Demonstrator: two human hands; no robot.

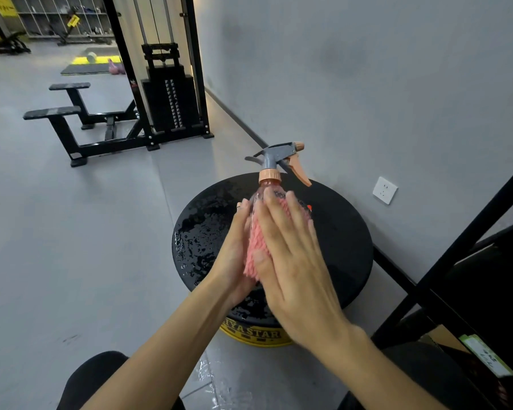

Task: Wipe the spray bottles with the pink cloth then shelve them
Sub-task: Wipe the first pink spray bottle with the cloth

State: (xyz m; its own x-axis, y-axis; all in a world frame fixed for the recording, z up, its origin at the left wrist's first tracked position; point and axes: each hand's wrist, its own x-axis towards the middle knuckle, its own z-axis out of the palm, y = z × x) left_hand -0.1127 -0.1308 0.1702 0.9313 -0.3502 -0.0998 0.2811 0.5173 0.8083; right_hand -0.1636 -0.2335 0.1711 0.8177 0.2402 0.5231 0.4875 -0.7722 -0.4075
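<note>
One spray bottle mid-wipe | left hand braced it, fingers straight | right hand flat, pressed pink cloth | next: probably grip, shelve.

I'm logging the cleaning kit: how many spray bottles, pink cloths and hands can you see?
Spray bottle: 1
Pink cloth: 1
Hands: 2, left hand and right hand
Total: 4

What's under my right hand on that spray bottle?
The pink cloth, pressed flat against the spray bottle by the right hand. Only the cloth's left edge and the bottle's neck and trigger head show; the bottle's lower body is covered.
</note>
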